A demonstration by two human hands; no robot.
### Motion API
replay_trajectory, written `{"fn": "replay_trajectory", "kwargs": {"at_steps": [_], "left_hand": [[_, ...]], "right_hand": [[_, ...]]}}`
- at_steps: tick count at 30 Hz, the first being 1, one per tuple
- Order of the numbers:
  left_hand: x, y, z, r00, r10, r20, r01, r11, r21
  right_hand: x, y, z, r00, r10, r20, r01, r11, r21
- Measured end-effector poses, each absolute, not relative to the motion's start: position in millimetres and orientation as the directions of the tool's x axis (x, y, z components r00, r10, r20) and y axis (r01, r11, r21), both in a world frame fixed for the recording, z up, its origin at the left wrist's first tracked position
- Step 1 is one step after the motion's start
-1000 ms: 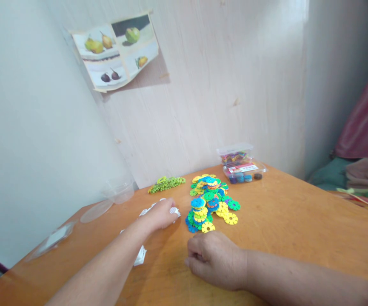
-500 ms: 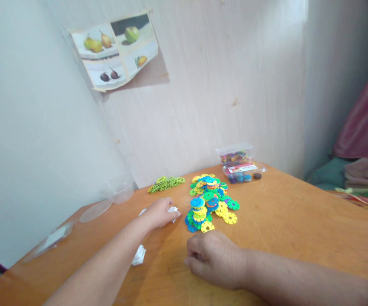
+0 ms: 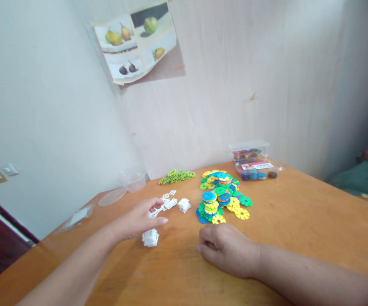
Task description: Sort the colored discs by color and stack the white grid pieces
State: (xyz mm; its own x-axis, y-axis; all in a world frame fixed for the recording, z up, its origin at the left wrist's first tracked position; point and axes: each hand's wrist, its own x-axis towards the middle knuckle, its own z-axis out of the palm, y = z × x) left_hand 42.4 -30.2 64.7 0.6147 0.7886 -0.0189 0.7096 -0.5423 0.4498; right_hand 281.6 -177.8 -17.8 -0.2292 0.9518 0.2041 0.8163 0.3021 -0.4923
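The left hand [image 3: 141, 218] is seen half open above the table [image 3: 298, 221], with the fingers stretched forward and loosely spread; nothing is gripped by it. Its fingertips are placed at the white plastic pieces [image 3: 167, 203], which are scattered just left of the heap of coloured discs [image 3: 222, 197]. A small stack of white pieces [image 3: 150, 237] is found directly under this hand, nearer to the person than the heap. The right hand [image 3: 230, 250] is laid on the table in front of the heap, close to its nearest yellow discs. Its fingers are curled into a loose fist, and it cannot be told if something is kept inside.

The table is made of orange-brown wood and is pushed into a corner of pale walls. A poster with fruit pictures [image 3: 137, 40] is fixed on the wall high above the heap and is partly peeled off. A row of green pieces [image 3: 177, 175] is placed behind the heap, to its left, near the wall.

Two clear plastic boxes [image 3: 254, 159] are stacked behind the heap to its right; small coloured parts are seen in the upper one and dark round pieces in the lower one. A clear cup [image 3: 135, 182] and a flat clear lid [image 3: 112, 196] are set far left of the heap.
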Motion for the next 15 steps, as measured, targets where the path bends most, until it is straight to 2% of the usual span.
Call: {"fn": "replay_trajectory", "kwargs": {"at_steps": [6, 15], "left_hand": [[8.6, -48.9, 67.6, 0.611, 0.773, -0.174, 0.772, -0.53, 0.351], [2.8, -47.6, 46.9, 0.636, 0.739, -0.223, 0.752, -0.528, 0.394]], "right_hand": [[281.6, -176.9, -20.3, -0.239, 0.945, 0.223, 0.798, 0.322, -0.51], [281.8, -178.1, -19.1, -0.245, 0.946, 0.212, 0.796, 0.321, -0.513]]}}
